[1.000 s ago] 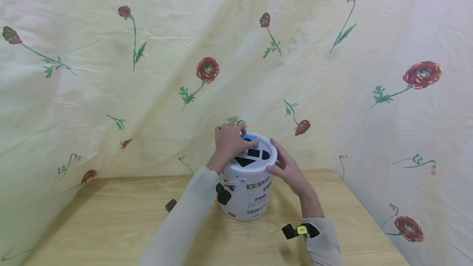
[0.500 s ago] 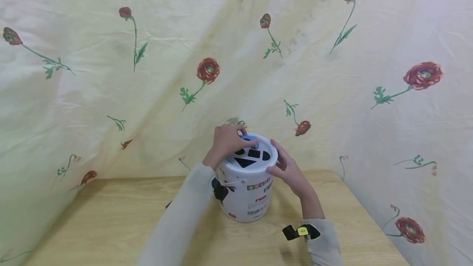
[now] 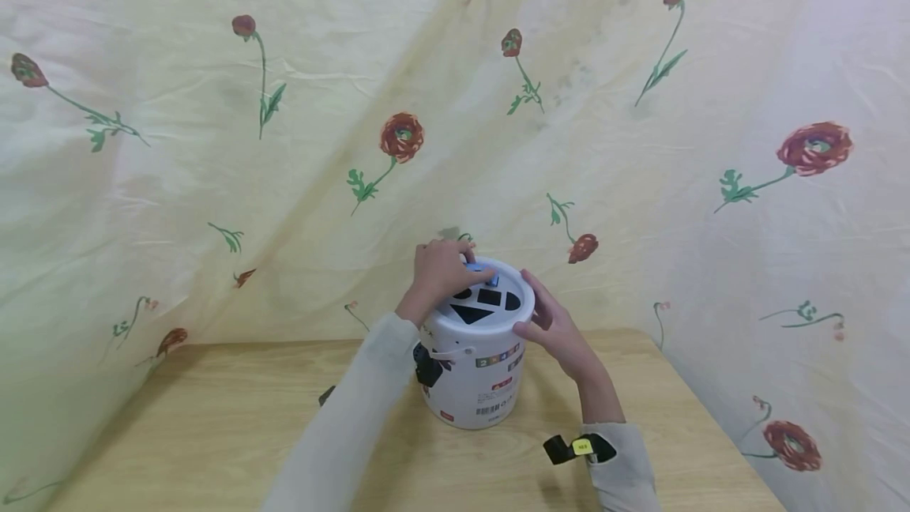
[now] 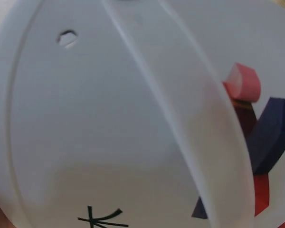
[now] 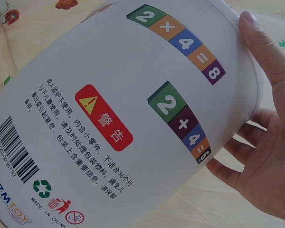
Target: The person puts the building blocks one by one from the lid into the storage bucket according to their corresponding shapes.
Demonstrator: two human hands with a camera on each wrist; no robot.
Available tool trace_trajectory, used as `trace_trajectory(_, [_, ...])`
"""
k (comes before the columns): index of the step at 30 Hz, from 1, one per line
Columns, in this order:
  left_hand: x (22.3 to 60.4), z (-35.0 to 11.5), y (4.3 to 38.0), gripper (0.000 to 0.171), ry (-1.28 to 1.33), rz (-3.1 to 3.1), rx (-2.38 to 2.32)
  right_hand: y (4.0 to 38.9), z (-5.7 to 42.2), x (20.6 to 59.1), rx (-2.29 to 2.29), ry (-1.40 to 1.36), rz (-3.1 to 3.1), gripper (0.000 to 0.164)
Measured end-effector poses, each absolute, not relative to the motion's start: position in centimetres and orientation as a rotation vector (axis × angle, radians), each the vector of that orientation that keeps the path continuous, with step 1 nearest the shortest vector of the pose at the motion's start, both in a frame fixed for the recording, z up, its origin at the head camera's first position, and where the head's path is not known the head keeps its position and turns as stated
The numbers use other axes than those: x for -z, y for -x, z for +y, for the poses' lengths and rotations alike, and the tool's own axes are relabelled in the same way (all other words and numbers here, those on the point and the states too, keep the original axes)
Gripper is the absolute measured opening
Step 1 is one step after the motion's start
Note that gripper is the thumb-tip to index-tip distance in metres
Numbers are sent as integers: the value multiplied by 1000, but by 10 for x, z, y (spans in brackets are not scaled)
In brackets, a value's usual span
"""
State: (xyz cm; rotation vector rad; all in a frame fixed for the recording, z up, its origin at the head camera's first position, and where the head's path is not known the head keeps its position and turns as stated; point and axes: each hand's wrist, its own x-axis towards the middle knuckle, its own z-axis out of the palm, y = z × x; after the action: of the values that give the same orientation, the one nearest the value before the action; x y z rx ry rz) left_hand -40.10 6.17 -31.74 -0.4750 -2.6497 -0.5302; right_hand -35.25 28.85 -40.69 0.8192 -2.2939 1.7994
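Note:
A white toy bucket (image 3: pixel 465 393) stands upright on the table. Its white lid (image 3: pixel 500 319) has several black-looking shaped holes. My left hand (image 3: pixel 437 271) reaches over the lid and pinches a blue block (image 3: pixel 492 280) at the far part, low against the lid; the fingers hide much of it. My right hand (image 3: pixel 558 330) grips the bucket's upper right side, thumb near the front rim and fingers round the far side. In the right wrist view the bucket wall (image 5: pixel 133 66) shows printed sums and a barcode. The left wrist view shows the bucket's white handle (image 4: pixel 194 128), not the hand.
The wooden table (image 3: pixel 249 417) extends around the bucket. Behind it hangs a pale cloth (image 3: pixel 313 101) printed with red flowers. A black wrist camera (image 3: pixel 428 366) sits near the bucket's left side, and another black wrist camera (image 3: pixel 558 449) is on the right sleeve.
The blue block has sunk slightly lower at the lid, with the left fingers still on it. My right hand keeps its place on the bucket.

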Motion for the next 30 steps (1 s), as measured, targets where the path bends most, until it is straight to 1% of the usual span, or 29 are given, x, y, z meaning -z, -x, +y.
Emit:
trace_trajectory(13, [322,46,403,45,571,-2622,678,353,287,407,-1804,-819,-2291,88])
trace_trajectory(21, [322,33,397,48,616,-2560,991,351,286,406,-1809,-805,-2297,89])
trace_trajectory(30, [321,1,381,45,721,-2380,1375,350,287,404,-1795,-789,-2305,89])
